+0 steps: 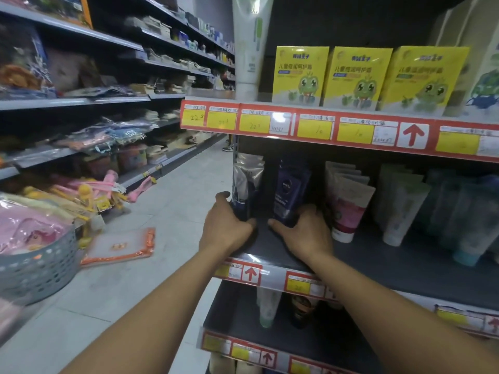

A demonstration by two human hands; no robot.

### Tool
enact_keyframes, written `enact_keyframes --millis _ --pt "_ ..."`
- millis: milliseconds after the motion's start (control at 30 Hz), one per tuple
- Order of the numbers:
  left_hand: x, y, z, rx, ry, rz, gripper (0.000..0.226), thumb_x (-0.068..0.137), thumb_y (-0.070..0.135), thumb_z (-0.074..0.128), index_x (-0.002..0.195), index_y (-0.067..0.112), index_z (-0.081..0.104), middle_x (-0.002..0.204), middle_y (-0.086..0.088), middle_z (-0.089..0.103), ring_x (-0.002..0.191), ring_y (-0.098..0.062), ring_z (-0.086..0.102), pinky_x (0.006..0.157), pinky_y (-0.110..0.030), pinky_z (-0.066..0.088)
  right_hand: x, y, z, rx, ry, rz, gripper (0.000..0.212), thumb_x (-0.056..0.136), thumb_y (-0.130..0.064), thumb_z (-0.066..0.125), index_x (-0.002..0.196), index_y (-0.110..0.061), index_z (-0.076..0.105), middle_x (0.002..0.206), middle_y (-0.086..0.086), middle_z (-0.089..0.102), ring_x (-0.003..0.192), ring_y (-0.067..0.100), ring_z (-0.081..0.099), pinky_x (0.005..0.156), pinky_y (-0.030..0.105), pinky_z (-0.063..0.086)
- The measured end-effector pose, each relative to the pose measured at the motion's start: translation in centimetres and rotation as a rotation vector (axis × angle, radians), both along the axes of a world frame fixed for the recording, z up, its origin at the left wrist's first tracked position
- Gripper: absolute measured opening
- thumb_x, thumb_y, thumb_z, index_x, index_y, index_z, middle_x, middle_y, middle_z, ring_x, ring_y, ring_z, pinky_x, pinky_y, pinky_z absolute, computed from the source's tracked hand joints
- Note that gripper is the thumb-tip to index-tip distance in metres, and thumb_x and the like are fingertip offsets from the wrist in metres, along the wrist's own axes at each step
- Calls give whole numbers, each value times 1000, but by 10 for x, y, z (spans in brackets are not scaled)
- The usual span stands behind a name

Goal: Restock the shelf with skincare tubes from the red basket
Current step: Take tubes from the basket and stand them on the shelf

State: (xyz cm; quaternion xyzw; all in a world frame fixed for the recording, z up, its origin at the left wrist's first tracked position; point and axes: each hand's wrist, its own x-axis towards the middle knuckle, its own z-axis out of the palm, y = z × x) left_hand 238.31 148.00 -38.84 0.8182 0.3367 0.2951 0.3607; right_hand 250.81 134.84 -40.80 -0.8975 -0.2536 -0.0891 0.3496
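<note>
Both my hands reach onto the middle shelf (270, 249). My left hand (226, 228) grips the base of a silver and dark blue tube (247, 182) standing at the shelf's left end. My right hand (305, 230) grips the bottom of a dark blue Nivea tube (290, 190) standing just to the right of it. A dark gap lies between the two tubes. The red basket is not in view.
White and pink tubes (348, 201) and pale green tubes (402, 206) stand to the right on the same shelf. Yellow frog boxes (356, 76) fill the shelf above. A grey basket (37, 268) and a packet (118, 247) on the floor lie to the left in the aisle.
</note>
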Motion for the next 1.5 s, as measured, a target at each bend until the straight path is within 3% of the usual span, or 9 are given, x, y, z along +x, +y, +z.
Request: enact_keyframes --millis 100,300,500,733,867,1067,1500 --pt "1 0 -1 13 2 4 86 85 35 81 155 21 32 141 -5 65 122 -32 66 99 -41 53 2 0 -1 19 19 20 84 67 -84 66 124 -23 58 121 3 65 106 27 67 85 43 58" --pt "1 5 -7 63 44 24 60 85 31 78 137 22 49 128 -5 70 110 -30 68 82 -33 47 4 -4 -4 71 31 42 52 84 -57 73 121 -23 59 118 4 69 106 30 67 86 41 56" --pt "4 3 -12 92 24 63 69 79 51 86 130 19 52 124 -3 69 107 -27 68 74 -29 43 2 -3 -4 52 47 22 81 69 -72 77 128 -21 54 123 4 62 108 27 65 86 41 56" --pt "8 7 -16 128 50 83 57 78 45 81 120 21 50 117 -6 70 93 -24 62 74 -33 46 4 -4 -8 59 40 26 57 78 -47 78 123 -19 56 119 6 63 107 30 66 87 45 58" --pt "10 10 -18 134 42 95 64 79 50 81 127 20 52 120 -5 71 104 -28 68 77 -33 48 5 -2 -9 62 17 12 66 78 -54 80 127 -17 56 121 6 62 108 28 64 86 39 55" --pt "12 10 -20 129 28 99 68 81 50 84 133 20 51 127 -5 70 110 -29 69 85 -38 55 7 -4 -11 74 7 12 63 82 -50 81 127 -14 54 122 8 64 110 31 64 87 41 56" --pt "15 12 -21 142 42 131 68 84 51 82 136 20 51 126 -5 71 107 -28 70 79 -34 51 6 -3 -9 82 5 20 64 83 -48 81 130 -14 54 125 9 62 112 31 64 88 40 55"
